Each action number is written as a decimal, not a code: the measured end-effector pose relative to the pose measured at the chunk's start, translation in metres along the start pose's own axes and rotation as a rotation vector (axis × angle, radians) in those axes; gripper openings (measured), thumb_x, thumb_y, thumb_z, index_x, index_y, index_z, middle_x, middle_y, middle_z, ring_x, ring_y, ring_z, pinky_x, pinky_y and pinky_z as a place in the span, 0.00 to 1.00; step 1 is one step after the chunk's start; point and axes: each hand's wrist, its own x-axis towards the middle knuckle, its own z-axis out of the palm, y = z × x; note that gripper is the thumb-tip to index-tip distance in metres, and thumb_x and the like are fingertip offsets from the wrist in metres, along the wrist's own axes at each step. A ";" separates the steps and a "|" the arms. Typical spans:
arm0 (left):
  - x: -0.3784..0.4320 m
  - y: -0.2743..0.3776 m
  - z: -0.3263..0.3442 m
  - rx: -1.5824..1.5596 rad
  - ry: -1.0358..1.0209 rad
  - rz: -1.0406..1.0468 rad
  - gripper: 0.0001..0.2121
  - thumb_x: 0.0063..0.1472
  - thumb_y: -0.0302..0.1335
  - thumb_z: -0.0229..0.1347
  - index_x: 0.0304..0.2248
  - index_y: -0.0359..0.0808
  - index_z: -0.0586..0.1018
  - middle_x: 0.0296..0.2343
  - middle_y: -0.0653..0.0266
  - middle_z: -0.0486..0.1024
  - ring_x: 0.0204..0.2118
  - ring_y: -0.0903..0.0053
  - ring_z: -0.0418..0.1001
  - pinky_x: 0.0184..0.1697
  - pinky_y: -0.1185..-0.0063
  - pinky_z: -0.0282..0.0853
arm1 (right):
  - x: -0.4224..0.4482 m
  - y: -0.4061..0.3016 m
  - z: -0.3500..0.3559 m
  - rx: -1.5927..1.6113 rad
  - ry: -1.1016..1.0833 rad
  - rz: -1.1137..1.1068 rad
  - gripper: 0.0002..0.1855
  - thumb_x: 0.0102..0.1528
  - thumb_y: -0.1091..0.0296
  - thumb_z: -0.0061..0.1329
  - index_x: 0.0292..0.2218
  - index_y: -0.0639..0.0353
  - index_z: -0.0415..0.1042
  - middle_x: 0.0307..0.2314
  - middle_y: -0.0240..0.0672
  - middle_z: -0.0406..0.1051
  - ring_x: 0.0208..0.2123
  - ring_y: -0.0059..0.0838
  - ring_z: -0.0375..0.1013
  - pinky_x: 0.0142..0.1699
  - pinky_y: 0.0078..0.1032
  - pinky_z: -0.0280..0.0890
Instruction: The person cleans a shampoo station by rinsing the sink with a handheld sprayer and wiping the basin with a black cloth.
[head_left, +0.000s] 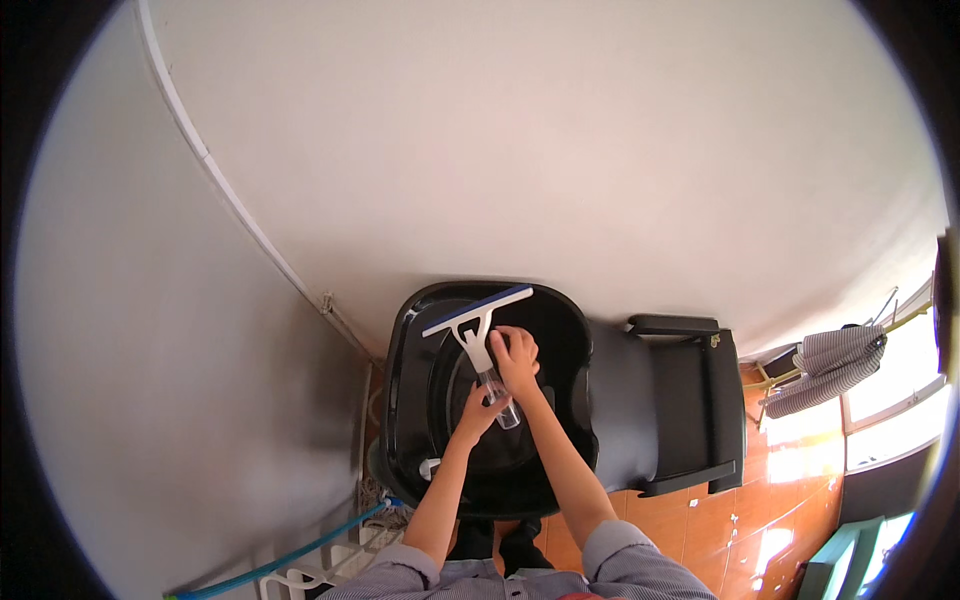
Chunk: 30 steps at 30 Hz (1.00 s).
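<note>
A white spray squeegee (474, 346) with a blue-backed blade is held tilted above a glossy black shampoo basin (409, 375). My left hand (480, 414) grips its clear plastic bottle (508, 416), which serves as the handle. Close against the white neck is my right hand (516, 356), its fingers curled. A dark patch shows beside the right thumb; whether it is a held thing or the basin behind cannot be told.
A black salon chair (682, 405) joins the basin's right side. At lower left are a blue mop handle (300, 551) and a white rack (300, 581). A pale wall (525, 150) rises behind. Striped cloths (829, 367) hang on a rail at right, above orange floor tiles (675, 517).
</note>
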 end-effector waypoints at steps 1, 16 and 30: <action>0.002 0.000 0.000 -0.126 -0.033 -0.011 0.19 0.49 0.38 0.59 0.39 0.39 0.74 0.44 0.51 0.66 0.57 0.55 0.46 0.57 0.66 0.44 | 0.000 0.013 0.007 0.068 0.018 0.137 0.24 0.53 0.44 0.41 0.45 0.49 0.65 0.47 0.46 0.56 0.50 0.44 0.53 0.54 0.35 0.47; 0.016 -0.026 0.031 -0.434 0.100 -0.003 0.15 0.54 0.28 0.55 0.41 0.34 0.70 0.37 0.64 0.69 0.45 0.73 0.65 0.47 0.77 0.61 | 0.002 0.137 0.013 0.214 0.255 0.170 0.35 0.47 0.56 0.55 0.50 0.64 0.56 0.43 0.50 0.64 0.46 0.41 0.64 0.50 0.29 0.58; 0.049 -0.068 0.034 -0.487 0.391 0.133 0.09 0.56 0.28 0.53 0.33 0.34 0.67 0.23 0.67 0.69 0.22 0.83 0.69 0.26 0.83 0.67 | 0.114 0.143 0.017 -0.737 0.232 -0.508 0.42 0.39 0.76 0.52 0.55 0.41 0.52 0.46 0.41 0.56 0.48 0.41 0.56 0.51 0.39 0.51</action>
